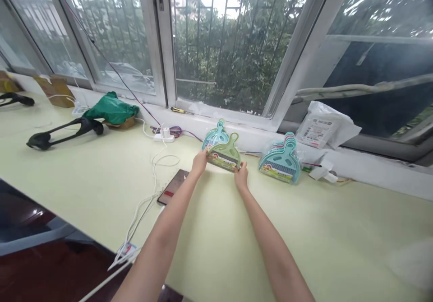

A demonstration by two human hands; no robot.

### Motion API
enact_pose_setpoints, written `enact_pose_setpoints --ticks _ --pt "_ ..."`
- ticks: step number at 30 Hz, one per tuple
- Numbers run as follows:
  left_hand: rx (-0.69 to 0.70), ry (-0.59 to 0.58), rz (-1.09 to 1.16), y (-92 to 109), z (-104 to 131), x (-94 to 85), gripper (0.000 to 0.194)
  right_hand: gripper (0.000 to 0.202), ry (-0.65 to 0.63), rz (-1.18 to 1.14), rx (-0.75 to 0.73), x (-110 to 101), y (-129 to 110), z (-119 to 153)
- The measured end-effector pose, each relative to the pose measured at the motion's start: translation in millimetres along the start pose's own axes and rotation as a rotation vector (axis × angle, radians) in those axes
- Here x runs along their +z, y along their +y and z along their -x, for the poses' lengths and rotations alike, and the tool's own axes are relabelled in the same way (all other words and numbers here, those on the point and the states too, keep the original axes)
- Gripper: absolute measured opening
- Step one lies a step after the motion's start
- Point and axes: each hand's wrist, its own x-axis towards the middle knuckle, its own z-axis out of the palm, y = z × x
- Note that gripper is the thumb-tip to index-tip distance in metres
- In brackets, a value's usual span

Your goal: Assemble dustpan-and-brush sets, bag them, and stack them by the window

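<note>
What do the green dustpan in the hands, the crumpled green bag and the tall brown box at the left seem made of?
Green dustpan: likely moulded plastic, smooth; thin, even rim and looped handle in one colour.
Green bag: probably thin plastic film, slightly glossy; sharp creases catch the light.
Brown box: looks like cardboard, matte; flat, dull brown panels.

Green dustpan [232,150] — teal dustpans [286,157], pale yellow-green table [209,229]
</note>
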Motion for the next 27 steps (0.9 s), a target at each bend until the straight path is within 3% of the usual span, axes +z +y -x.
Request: enact_pose_setpoints --ticks 4,7,10,12,16,19,27 --pt "-0.045 0.072 0.042 -33 -35 18.4 0.012 0.028 -0.015 0.02 -0.098 40 4 -35" --pt "-0.062 0.142 0.133 -48 -61 39.6 0.031 0.039 -0.003 0.004 -0.189 63 13 -60" --pt "-0.104 0.16 0.254 -54 -87 57.8 0.051 0.054 0.002 0.071 -0.143 83 26 -83" --pt "-0.128 0.141 0.263 -55 -102 65.9 0.049 0.056 -0.009 0.204 -0.087 93 34 -95" --pt "-0.172 0.15 -0.055 -56 -121 74.9 0.036 0.044 -0.039 0.524 -0.102 102 39 -111" --pt "-0.181 0.152 -0.222 -55 -128 79.5 0.036 0.036 -0.048 0.635 -0.085 103 37 -117" --pt "-0.216 0.142 -0.321 -51 -127 80.6 0.041 0.035 -0.03 0.696 -0.037 104 35 -119"
